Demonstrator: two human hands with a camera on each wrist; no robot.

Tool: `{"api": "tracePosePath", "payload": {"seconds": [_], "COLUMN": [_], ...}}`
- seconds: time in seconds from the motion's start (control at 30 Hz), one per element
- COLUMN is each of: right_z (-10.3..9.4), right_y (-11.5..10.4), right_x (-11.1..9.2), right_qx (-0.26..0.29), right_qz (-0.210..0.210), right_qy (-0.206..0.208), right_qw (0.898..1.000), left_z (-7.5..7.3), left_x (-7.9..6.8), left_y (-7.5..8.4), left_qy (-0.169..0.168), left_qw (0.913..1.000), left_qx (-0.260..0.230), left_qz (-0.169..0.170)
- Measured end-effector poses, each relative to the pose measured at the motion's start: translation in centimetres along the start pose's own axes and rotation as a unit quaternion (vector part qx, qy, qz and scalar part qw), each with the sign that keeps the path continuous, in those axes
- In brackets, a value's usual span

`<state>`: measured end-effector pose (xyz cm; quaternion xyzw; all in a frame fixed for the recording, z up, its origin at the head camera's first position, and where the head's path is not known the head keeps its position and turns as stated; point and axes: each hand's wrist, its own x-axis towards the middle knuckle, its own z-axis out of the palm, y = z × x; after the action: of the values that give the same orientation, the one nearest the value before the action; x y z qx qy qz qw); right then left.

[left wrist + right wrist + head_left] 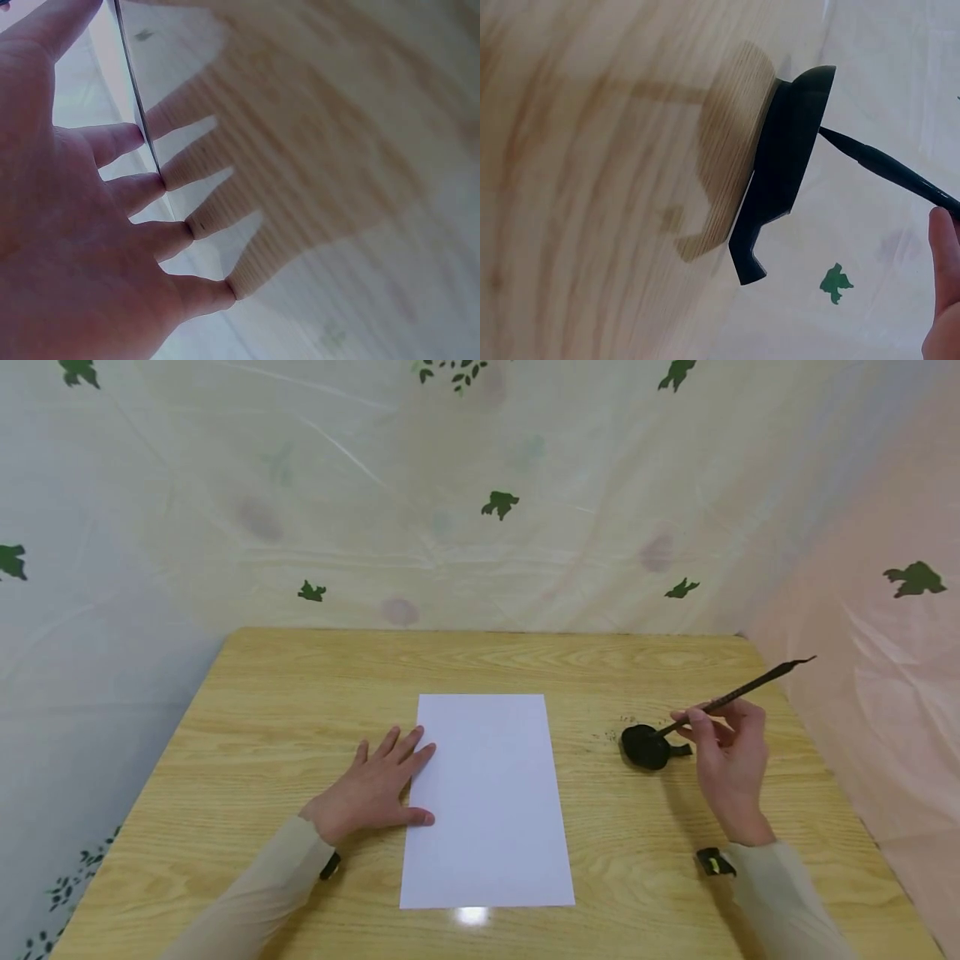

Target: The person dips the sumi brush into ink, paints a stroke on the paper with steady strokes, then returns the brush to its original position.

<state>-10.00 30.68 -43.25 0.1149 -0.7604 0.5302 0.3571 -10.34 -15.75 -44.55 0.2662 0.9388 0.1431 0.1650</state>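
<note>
A blank white sheet of paper [487, 802] lies on the wooden table. My left hand [378, 785] rests at its left edge with fingers spread, thumb and some fingertips on the paper. In the left wrist view the left hand [97, 202] shows its palm side, fingers straight. My right hand [731, 760] pinches a dark writing brush [738, 692], tilted up to the right. The brush tip meets a small black ink dish [645, 749] with a short handle. In the right wrist view the brush [889, 166] touches the rim of the dish [795, 142]; few fingers [945, 255] show.
Small dark specks [611, 735] mark the table [300, 693] beside the dish. Pale curtains [450, 543] with green leaf shapes stand behind the table and along both sides. A dark wrist device [716, 862] sits at the right cuff.
</note>
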Motion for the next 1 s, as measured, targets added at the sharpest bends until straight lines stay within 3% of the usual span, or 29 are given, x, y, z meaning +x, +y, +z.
{"api": "tracePosePath", "payload": {"seconds": [1.0], "right_z": [1.02], "right_y": [0.48], "right_x": [0.26], "right_qx": [-0.015], "right_qz": [0.032], "right_qy": [-0.004], "right_qw": [0.999], "left_z": [0.18], "left_x": [0.05], "left_y": [-0.18], "left_qy": [0.0], "left_qw": [1.0], "left_qx": [0.003], "left_qz": [0.002]}}
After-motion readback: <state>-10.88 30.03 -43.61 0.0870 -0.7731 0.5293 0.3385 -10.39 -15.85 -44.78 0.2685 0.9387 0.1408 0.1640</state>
